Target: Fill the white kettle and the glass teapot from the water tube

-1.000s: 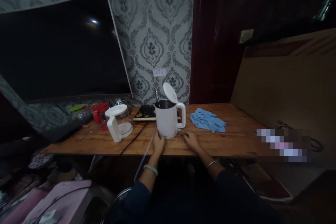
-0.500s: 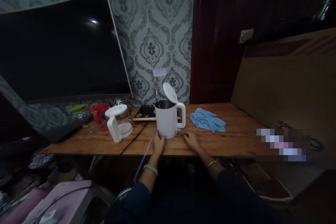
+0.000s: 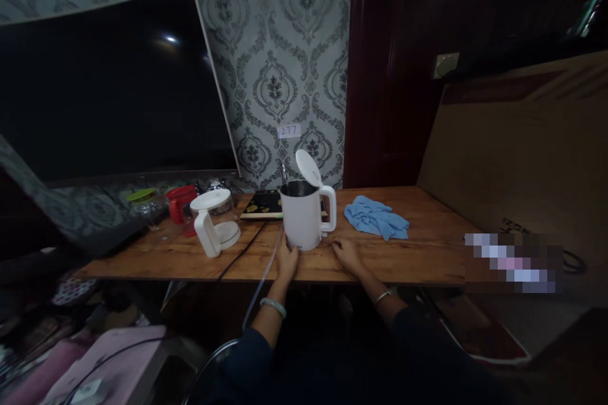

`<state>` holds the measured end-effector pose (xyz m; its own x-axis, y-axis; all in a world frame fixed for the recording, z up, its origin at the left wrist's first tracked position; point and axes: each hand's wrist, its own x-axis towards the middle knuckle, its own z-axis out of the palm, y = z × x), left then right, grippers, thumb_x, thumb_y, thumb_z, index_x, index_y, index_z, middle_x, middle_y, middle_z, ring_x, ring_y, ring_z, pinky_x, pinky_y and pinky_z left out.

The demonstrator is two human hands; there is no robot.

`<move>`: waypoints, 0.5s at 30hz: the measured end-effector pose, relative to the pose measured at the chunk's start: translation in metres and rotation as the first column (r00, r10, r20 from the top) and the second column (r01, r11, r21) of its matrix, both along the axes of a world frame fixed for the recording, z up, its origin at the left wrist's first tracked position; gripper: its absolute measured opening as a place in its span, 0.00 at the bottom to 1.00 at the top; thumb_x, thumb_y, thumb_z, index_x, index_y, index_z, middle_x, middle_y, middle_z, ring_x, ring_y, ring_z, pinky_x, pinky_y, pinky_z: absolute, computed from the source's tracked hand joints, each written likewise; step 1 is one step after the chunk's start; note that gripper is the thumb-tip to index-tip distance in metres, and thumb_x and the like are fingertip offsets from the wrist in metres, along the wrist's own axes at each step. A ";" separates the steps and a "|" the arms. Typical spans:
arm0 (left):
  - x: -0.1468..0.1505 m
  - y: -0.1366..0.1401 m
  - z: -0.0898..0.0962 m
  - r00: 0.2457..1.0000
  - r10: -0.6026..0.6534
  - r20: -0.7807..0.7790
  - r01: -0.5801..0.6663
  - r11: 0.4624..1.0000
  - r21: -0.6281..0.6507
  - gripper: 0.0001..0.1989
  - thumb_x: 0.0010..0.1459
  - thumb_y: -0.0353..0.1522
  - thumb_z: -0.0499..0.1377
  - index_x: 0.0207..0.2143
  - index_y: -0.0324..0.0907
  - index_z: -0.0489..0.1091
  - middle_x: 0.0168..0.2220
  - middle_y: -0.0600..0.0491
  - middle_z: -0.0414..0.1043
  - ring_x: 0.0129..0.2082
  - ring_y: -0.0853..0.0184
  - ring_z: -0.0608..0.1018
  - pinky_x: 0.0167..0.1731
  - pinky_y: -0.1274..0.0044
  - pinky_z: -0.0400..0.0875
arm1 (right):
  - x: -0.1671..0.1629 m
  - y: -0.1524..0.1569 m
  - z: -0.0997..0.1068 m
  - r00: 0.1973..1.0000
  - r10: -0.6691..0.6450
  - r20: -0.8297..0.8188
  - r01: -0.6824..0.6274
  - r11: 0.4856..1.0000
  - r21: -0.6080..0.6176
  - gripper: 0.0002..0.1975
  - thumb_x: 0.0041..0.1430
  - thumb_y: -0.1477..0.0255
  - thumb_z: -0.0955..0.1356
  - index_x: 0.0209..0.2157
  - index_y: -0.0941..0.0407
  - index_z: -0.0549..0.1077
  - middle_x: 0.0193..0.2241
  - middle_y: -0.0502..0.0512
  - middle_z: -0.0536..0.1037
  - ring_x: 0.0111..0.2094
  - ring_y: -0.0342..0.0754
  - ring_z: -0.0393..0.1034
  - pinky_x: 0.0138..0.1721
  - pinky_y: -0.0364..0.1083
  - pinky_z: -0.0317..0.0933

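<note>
A white electric kettle (image 3: 302, 221) stands upright on the wooden table, its white lid (image 3: 308, 168) tipped up and its dark inside showing. My left hand (image 3: 287, 261) is against the lower left side of the kettle, thumb at the front near the base, other fingers mostly hidden. On the tabletop to the right of the base rests my right hand (image 3: 348, 255), fingers loosely curled in, apart from the kettle and its handle (image 3: 331, 209). Behind the kettle, a metal spout (image 3: 284, 173) rises above a black patterned panel (image 3: 263, 204).
Left of the kettle are a clear jug with white lid and handle (image 3: 208, 234), a red-lidded jug (image 3: 177, 207) and a green-lidded glass pot (image 3: 143, 202). A blue cloth (image 3: 375, 218) lies right. A cable (image 3: 241, 252) and clear tube (image 3: 263, 281) cross the table (image 3: 418, 259) edge.
</note>
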<state>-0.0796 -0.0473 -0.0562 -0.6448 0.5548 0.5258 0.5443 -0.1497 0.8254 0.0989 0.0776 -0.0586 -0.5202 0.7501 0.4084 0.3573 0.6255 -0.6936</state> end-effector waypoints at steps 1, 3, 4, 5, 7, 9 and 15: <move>0.000 0.000 0.000 1.000 0.001 -0.001 -0.001 1.000 0.000 0.33 0.48 0.23 0.56 0.59 0.37 0.69 0.62 0.43 0.70 0.64 0.57 0.70 0.67 0.66 0.60 | 0.000 0.000 0.000 1.000 0.002 -0.005 -0.002 1.000 0.000 0.14 0.54 0.80 0.63 0.32 0.57 0.82 0.37 0.58 0.84 0.42 0.54 0.77 0.47 0.49 0.67; 0.000 0.001 -0.001 1.000 0.005 -0.002 -0.005 1.000 0.000 0.33 0.47 0.23 0.56 0.59 0.37 0.69 0.61 0.42 0.71 0.64 0.57 0.71 0.67 0.65 0.60 | 0.000 0.000 0.000 1.000 0.008 -0.014 -0.008 1.000 0.003 0.14 0.54 0.81 0.64 0.32 0.56 0.81 0.36 0.58 0.84 0.42 0.53 0.77 0.47 0.49 0.67; 0.000 0.001 -0.001 1.000 0.007 -0.003 -0.007 1.000 0.000 0.33 0.47 0.23 0.56 0.59 0.37 0.68 0.62 0.42 0.70 0.64 0.57 0.70 0.67 0.65 0.59 | 0.000 0.000 0.000 1.000 0.011 -0.018 -0.011 1.000 0.005 0.14 0.53 0.81 0.64 0.32 0.56 0.81 0.36 0.58 0.84 0.42 0.53 0.77 0.47 0.49 0.67; 0.000 0.001 -0.001 1.000 0.009 -0.005 -0.009 1.000 0.001 0.33 0.47 0.23 0.56 0.60 0.37 0.68 0.62 0.42 0.70 0.64 0.57 0.70 0.67 0.65 0.59 | 0.001 0.000 0.000 1.000 0.014 -0.021 -0.014 1.000 0.008 0.14 0.53 0.80 0.64 0.32 0.56 0.81 0.36 0.57 0.84 0.42 0.53 0.77 0.47 0.49 0.67; 0.000 0.001 0.000 1.000 0.010 -0.009 -0.010 1.000 0.002 0.34 0.47 0.23 0.56 0.60 0.37 0.68 0.62 0.42 0.70 0.64 0.56 0.71 0.66 0.64 0.60 | 0.001 0.000 0.000 0.999 0.017 -0.027 -0.017 1.000 0.016 0.14 0.54 0.80 0.64 0.32 0.56 0.81 0.36 0.57 0.84 0.42 0.53 0.77 0.47 0.49 0.67; 0.000 0.000 0.001 1.000 0.012 -0.013 -0.012 1.000 0.002 0.34 0.47 0.23 0.56 0.60 0.38 0.68 0.62 0.43 0.70 0.63 0.56 0.71 0.66 0.64 0.61 | 0.002 0.000 0.001 0.999 0.016 -0.033 -0.016 1.000 0.022 0.14 0.54 0.80 0.64 0.31 0.56 0.81 0.35 0.58 0.84 0.41 0.53 0.77 0.46 0.49 0.68; -0.001 -0.001 0.006 1.000 -0.014 -0.013 0.014 1.000 0.003 0.34 0.47 0.23 0.57 0.60 0.39 0.67 0.62 0.43 0.70 0.64 0.57 0.70 0.66 0.64 0.60 | -0.003 -0.001 0.001 0.999 0.010 -0.051 -0.008 0.999 0.041 0.14 0.52 0.82 0.63 0.31 0.56 0.81 0.36 0.57 0.84 0.41 0.53 0.77 0.47 0.50 0.68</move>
